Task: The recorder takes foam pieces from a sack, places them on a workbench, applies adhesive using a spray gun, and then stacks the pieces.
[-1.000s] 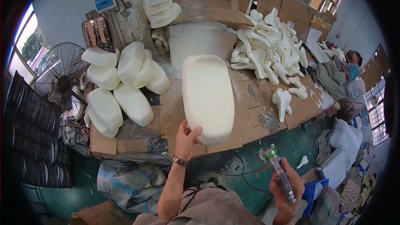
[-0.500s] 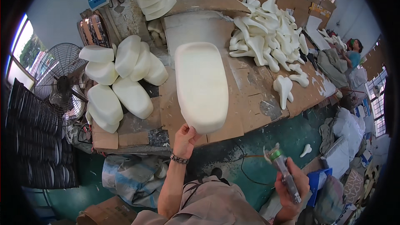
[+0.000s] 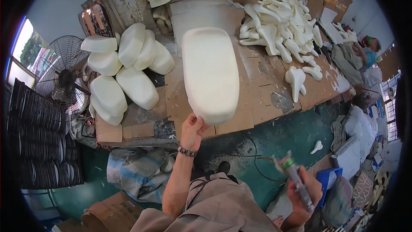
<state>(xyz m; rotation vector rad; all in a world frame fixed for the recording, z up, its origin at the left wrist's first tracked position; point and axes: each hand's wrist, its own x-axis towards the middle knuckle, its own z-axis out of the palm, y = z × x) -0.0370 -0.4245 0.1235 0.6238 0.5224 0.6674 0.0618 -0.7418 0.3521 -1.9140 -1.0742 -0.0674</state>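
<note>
A long cream foam cushion (image 3: pixel 211 75) with rounded corners lies over the cardboard-covered table in front of me. My left hand (image 3: pixel 192 133) pinches its near left corner, thumb on top. My right hand (image 3: pixel 307 192) is closed around a grey cylindrical hand tool (image 3: pixel 296 176) with a green collar, held low on the right, apart from the cushion. The tool's head is blurred, so its exact kind is unclear. Several similar cushions (image 3: pixel 137 88) are piled to the left.
A heap of cream saddle-shaped foam pieces (image 3: pixel 279 21) covers the table's far right. A standing fan (image 3: pixel 65 77) is at the left, above stacked black sheets (image 3: pixel 38 141). Sacks (image 3: pixel 139 174) lie below the table edge. Another person (image 3: pixel 370 53) sits at far right.
The table and cushion have shifted upward in the picture as the view tilts down. My left hand keeps its grip; my right hand still holds the tool, slightly lower and further right.
</note>
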